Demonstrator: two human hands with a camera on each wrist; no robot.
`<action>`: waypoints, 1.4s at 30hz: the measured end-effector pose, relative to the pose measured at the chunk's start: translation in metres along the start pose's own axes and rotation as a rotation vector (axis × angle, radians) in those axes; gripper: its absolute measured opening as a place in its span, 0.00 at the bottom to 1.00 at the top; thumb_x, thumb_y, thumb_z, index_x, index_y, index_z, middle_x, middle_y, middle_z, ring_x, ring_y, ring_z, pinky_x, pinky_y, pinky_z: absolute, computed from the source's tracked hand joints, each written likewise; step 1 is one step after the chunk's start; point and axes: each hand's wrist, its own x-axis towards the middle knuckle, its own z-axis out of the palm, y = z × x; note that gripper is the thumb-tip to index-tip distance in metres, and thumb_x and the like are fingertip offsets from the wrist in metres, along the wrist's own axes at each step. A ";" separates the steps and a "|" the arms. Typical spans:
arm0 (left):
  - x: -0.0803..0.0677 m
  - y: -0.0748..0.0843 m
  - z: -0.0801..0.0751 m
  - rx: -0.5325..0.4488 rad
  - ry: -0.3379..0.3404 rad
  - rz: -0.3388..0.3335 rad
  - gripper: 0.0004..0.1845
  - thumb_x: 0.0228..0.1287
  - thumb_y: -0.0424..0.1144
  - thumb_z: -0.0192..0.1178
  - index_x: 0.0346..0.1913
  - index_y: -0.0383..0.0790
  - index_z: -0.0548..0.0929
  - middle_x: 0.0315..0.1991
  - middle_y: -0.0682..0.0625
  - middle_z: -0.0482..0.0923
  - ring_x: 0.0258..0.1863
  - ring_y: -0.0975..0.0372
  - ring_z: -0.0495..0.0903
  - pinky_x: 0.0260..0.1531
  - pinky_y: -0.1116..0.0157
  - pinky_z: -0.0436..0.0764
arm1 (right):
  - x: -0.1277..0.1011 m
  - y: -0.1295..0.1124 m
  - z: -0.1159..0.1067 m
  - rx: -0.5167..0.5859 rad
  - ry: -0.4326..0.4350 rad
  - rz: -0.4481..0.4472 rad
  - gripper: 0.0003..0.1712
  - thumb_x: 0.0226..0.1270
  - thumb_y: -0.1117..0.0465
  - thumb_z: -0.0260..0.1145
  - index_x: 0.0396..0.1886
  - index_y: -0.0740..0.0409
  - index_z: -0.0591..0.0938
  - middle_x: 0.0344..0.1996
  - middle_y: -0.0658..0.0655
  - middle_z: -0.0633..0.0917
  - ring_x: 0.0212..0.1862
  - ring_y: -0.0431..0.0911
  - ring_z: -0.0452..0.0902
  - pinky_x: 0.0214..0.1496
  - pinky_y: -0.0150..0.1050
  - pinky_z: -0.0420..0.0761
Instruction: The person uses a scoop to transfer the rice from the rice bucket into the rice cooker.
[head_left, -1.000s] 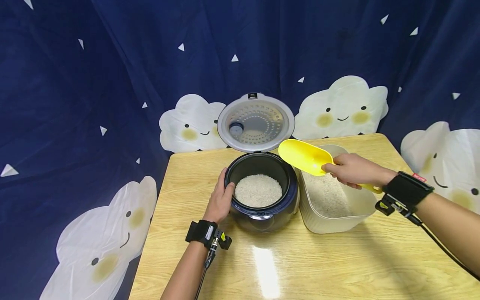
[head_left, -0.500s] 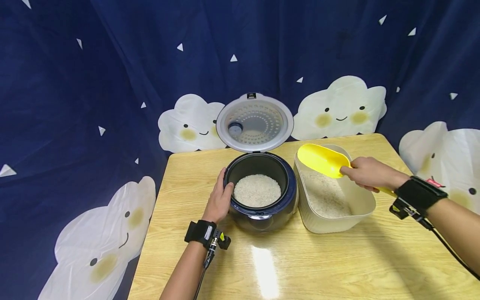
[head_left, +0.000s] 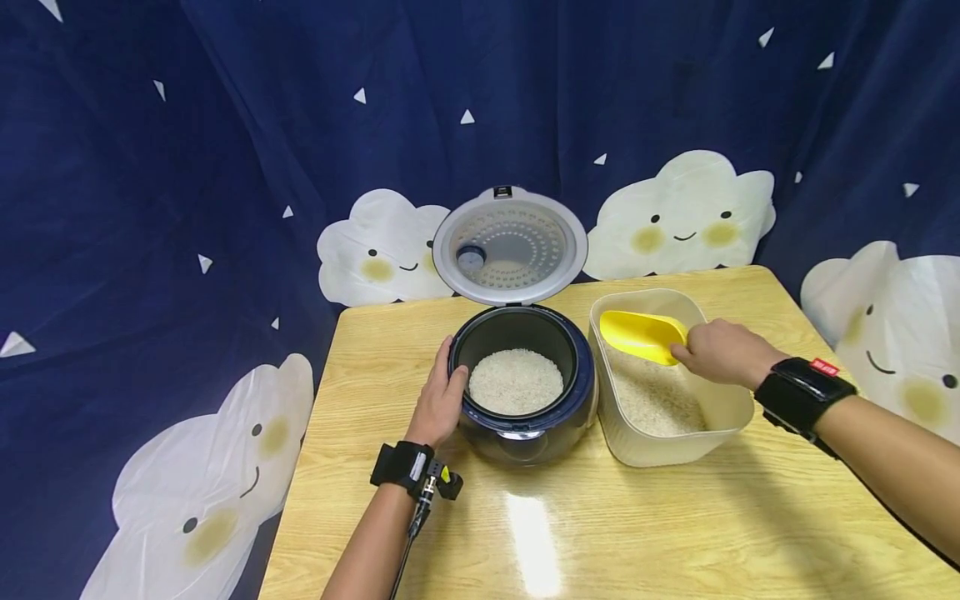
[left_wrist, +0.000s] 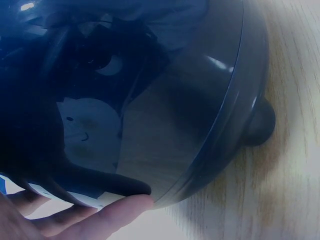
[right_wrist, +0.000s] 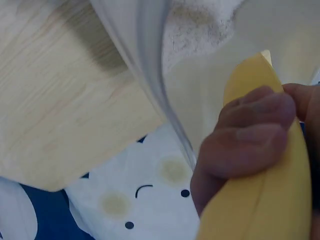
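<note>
Scoop (head_left: 642, 336) gripped in right hand (head_left: 720, 353), over bin (head_left: 675, 446); left hand (head_left: 442, 400) flat on cooker (head_left: 525, 433)

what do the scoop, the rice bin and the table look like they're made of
Scoop: probably plastic, uniform bright yellow with a smooth, slightly glossy skin.
Rice bin: likely plastic, cream and matte; the wrist view shows a thin, translucent rim.
Table: wood-grain top, possibly laminate, glossy enough to mirror a light.

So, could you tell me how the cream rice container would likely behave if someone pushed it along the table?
The cream container would probably slide rather than tip: it looks low, wide and flat-based. The rice covering its bottom likely steadies it. The glossy table probably offers little grip, so it may skid easily.
</note>
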 end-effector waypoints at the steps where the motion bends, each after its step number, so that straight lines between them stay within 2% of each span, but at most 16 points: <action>1: 0.000 0.000 0.000 -0.001 0.001 0.002 0.33 0.81 0.54 0.42 0.83 0.71 0.46 0.85 0.57 0.51 0.84 0.53 0.54 0.82 0.44 0.57 | 0.002 -0.001 0.001 -0.025 0.012 -0.004 0.25 0.77 0.50 0.53 0.17 0.51 0.75 0.16 0.47 0.66 0.20 0.44 0.66 0.25 0.36 0.62; 10: 0.002 -0.001 0.001 0.000 0.009 0.007 0.33 0.81 0.54 0.42 0.83 0.70 0.46 0.85 0.56 0.51 0.84 0.53 0.54 0.82 0.44 0.57 | 0.012 -0.001 0.007 -0.130 0.088 -0.024 0.25 0.73 0.52 0.56 0.13 0.49 0.70 0.15 0.48 0.62 0.18 0.46 0.66 0.23 0.40 0.64; 15: 0.003 0.001 0.000 0.004 0.006 0.009 0.33 0.81 0.54 0.42 0.83 0.70 0.46 0.85 0.56 0.51 0.84 0.53 0.54 0.82 0.44 0.57 | 0.016 -0.004 0.011 -0.152 0.073 -0.009 0.23 0.72 0.52 0.60 0.15 0.51 0.73 0.15 0.49 0.66 0.19 0.48 0.67 0.22 0.42 0.68; 20: 0.002 0.000 0.000 0.007 0.008 0.001 0.32 0.82 0.54 0.42 0.83 0.70 0.47 0.85 0.57 0.52 0.84 0.54 0.54 0.82 0.45 0.58 | 0.021 -0.012 0.018 -0.226 0.107 -0.040 0.18 0.70 0.56 0.63 0.18 0.54 0.77 0.16 0.51 0.70 0.20 0.47 0.68 0.20 0.44 0.73; 25: 0.001 -0.001 0.000 0.008 0.004 0.002 0.32 0.82 0.53 0.42 0.83 0.69 0.47 0.85 0.56 0.52 0.84 0.54 0.55 0.82 0.45 0.58 | 0.025 -0.018 0.023 -0.259 0.133 -0.055 0.16 0.68 0.58 0.66 0.19 0.54 0.78 0.17 0.51 0.71 0.20 0.47 0.67 0.20 0.45 0.74; 33: -0.001 0.000 0.000 0.007 0.006 0.023 0.32 0.82 0.53 0.42 0.83 0.68 0.47 0.85 0.54 0.53 0.83 0.53 0.57 0.81 0.43 0.59 | 0.031 -0.018 0.026 -0.313 0.169 -0.098 0.18 0.66 0.59 0.67 0.16 0.54 0.76 0.14 0.50 0.69 0.18 0.46 0.66 0.17 0.46 0.75; 36: -0.002 0.000 0.000 0.008 0.008 0.025 0.33 0.82 0.53 0.42 0.83 0.68 0.47 0.84 0.54 0.53 0.83 0.53 0.57 0.81 0.43 0.59 | 0.034 -0.020 0.026 -0.338 0.208 -0.119 0.19 0.65 0.59 0.68 0.15 0.54 0.75 0.14 0.50 0.68 0.18 0.47 0.65 0.17 0.47 0.75; 42: -0.001 -0.001 0.000 0.014 0.016 0.026 0.32 0.82 0.52 0.43 0.83 0.68 0.48 0.84 0.53 0.54 0.83 0.53 0.57 0.81 0.44 0.60 | 0.038 -0.024 0.025 -0.370 0.235 -0.116 0.19 0.63 0.61 0.69 0.14 0.55 0.75 0.13 0.50 0.67 0.18 0.47 0.64 0.19 0.45 0.76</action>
